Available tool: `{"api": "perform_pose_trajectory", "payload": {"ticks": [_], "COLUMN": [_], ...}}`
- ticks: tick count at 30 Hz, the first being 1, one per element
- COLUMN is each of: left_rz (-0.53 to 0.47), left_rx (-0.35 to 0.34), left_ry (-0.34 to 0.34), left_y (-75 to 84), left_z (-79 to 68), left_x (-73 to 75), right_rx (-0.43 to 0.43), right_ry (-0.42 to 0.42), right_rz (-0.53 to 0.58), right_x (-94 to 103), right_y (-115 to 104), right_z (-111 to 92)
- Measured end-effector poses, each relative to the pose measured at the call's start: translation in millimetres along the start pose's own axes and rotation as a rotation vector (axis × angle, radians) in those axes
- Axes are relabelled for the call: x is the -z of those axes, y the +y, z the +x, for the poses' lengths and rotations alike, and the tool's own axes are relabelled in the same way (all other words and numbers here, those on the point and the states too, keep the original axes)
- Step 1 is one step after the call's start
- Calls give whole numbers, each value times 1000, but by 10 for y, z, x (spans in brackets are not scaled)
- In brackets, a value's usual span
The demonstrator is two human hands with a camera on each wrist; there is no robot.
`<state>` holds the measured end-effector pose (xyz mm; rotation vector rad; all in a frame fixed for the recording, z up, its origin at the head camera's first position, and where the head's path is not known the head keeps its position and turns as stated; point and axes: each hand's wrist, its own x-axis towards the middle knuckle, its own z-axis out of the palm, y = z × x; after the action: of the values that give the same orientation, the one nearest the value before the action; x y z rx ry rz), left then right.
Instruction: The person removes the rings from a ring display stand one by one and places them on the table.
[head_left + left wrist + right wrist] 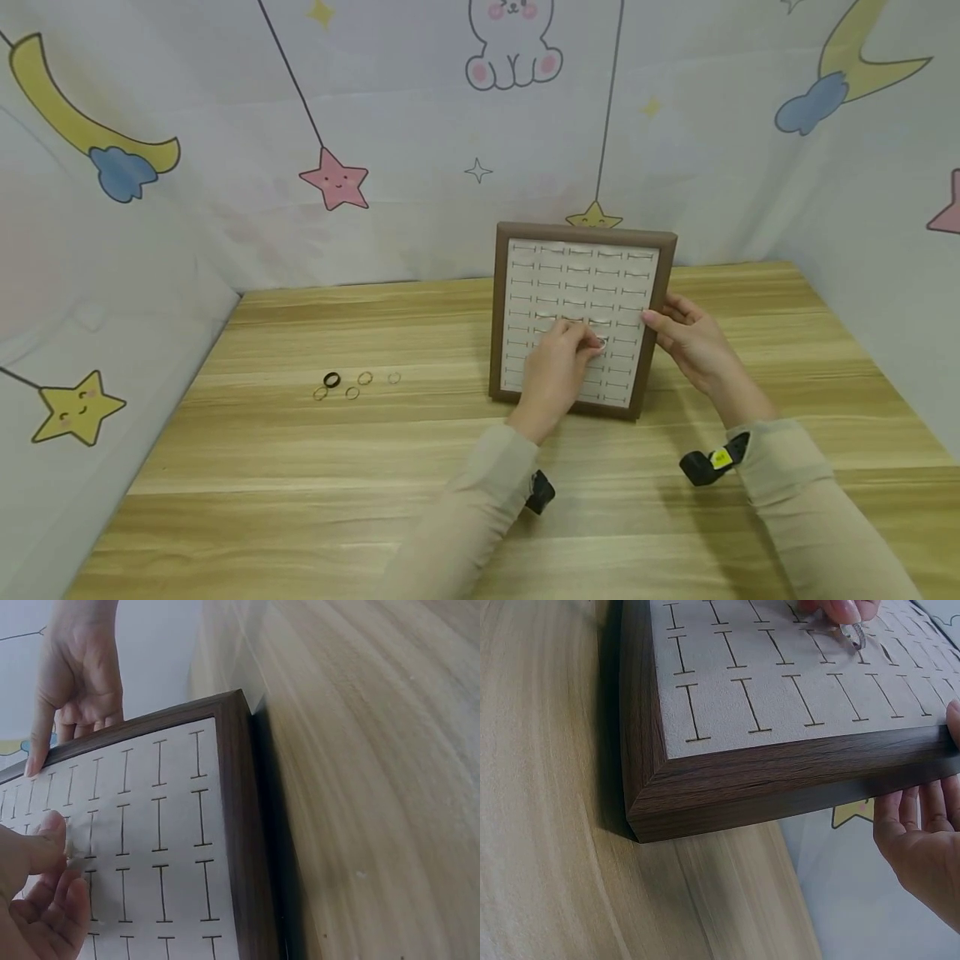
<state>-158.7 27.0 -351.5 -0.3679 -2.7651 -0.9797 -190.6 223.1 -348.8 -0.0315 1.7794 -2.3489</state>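
Observation:
A ring display board (574, 275) with a brown wood-look frame and rows of slots in a pale panel stands tilted back on the table. Between thumb and fingertips, my left hand (555, 371) pinches a shiny ring (855, 636) against the panel, right of its middle in the head view. The ring's lower part is hard to make out at the slot. My right hand (697, 350) holds the board's right edge, thumb on the front and fingers behind, as the right wrist view also shows with that hand (922, 840).
To the left on the wooden table (285, 475) lie a black ring (332, 380) and several thin metal rings (365, 378). Behind the table hangs a pale cloth (412, 108) printed with stars and moons. Each wrist wears a small black camera (701, 468).

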Motion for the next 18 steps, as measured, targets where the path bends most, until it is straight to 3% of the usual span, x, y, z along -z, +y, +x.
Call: {"api": "perform_pose_trajectory", "payload": {"ticks": [6,18], "left_rz": [-75,-151], "left_rx": [11,120], "left_ry": [-25,-22], "left_y": [-8,-120], "left_z": [-23,-14], "left_x": [71,276], "right_rx": [7,-20], "right_ry": [-10,-3], "right_rz": [1,-13], "right_x": [-6,-2], "right_y": [4,-7], "right_z": [-7,-19]}}
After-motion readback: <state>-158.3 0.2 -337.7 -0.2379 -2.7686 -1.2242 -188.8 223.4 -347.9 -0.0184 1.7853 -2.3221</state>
